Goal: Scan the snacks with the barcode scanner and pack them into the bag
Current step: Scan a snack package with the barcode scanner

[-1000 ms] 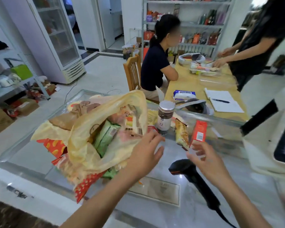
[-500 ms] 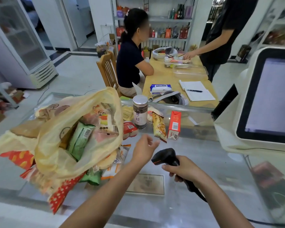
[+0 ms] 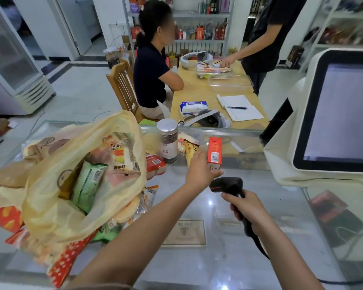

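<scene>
A yellow plastic bag (image 3: 50,195) lies open on the left of the glass counter (image 3: 218,258), with several snack packs inside. My right hand (image 3: 246,208) grips the black barcode scanner (image 3: 228,184), whose head points toward a small red carton (image 3: 214,152) standing upright with its barcode facing me. My left hand (image 3: 199,170) touches the carton's lower left edge; I cannot tell whether the fingers close around it. A yellow snack packet (image 3: 190,152), a jar with a silver lid (image 3: 167,141) and a red-and-white pack (image 3: 155,164) sit just left of the carton.
A white checkout terminal with a screen (image 3: 340,114) stands at the right. Beyond the counter is a wooden table (image 3: 199,95) with a notebook and wipes; one person sits at it, another stands. A fridge (image 3: 13,59) is at the far left.
My right hand picked the scanner up off the counter and aimed it at the red carton. My left hand left the bag and reached forward to the carton.
</scene>
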